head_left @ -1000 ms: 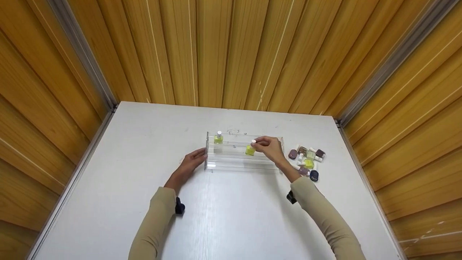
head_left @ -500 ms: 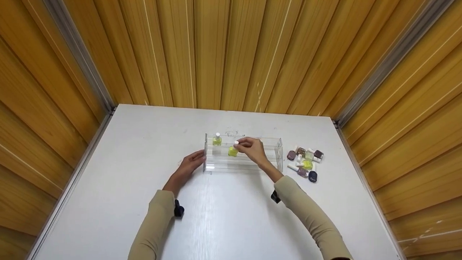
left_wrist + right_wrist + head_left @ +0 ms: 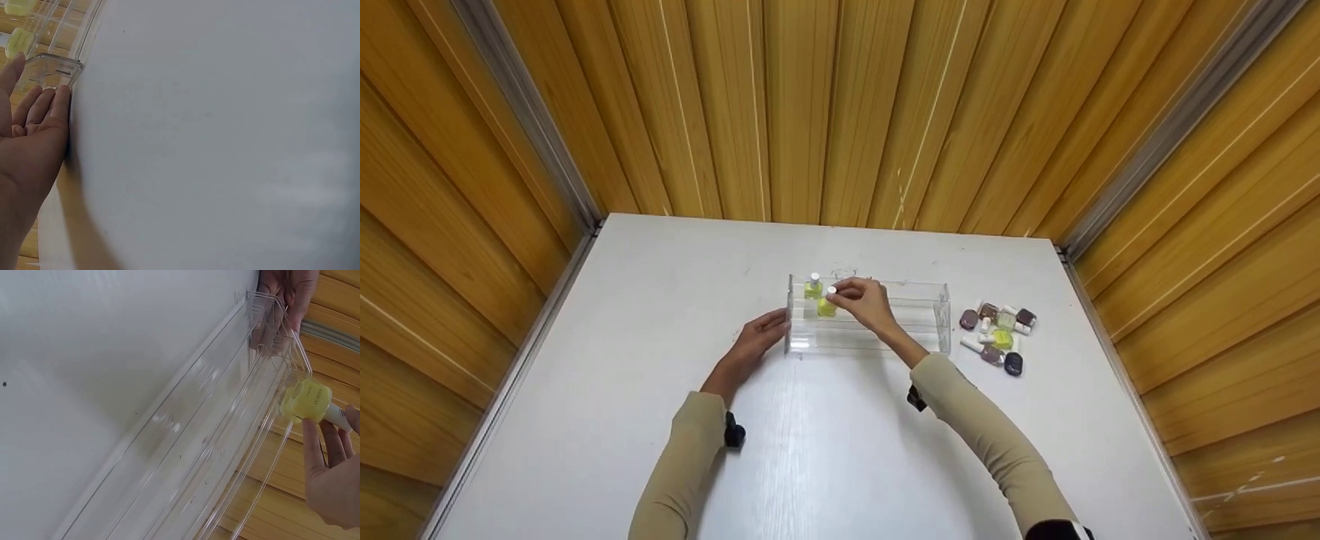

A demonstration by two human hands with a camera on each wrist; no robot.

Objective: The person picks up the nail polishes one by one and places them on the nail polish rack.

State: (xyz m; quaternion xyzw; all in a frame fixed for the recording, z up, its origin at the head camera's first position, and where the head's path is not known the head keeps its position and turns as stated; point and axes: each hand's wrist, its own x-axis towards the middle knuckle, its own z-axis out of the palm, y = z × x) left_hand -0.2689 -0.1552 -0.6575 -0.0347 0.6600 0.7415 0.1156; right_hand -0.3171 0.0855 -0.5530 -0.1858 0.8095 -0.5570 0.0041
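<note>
A clear stepped rack (image 3: 942,319) stands on the white table. My right hand (image 3: 868,306) pinches a yellow nail polish bottle (image 3: 826,307) by its white cap; in the right wrist view the bottle (image 3: 310,400) is over the rack's tiers near its far end. A second yellow nail polish bottle (image 3: 813,290) stands upright on the top tier at the left end, just behind the held one. The fingertips of my left hand (image 3: 756,343) touch the rack's left end panel. Seen from the left wrist, that hand (image 3: 39,132) has fairly straight fingers beside the panel.
Right of the rack lies a loose cluster of several nail polish bottles, among them a yellow one (image 3: 1003,339), a dark blue one (image 3: 1014,364) and a mauve one (image 3: 969,319). Wood-patterned panels (image 3: 802,112) rise behind the table (image 3: 840,450) and at both sides.
My right hand has carried the yellow nail polish bottle leftward along the rack, close to the bottle standing on the top tier. My left hand stays at the rack's left end.
</note>
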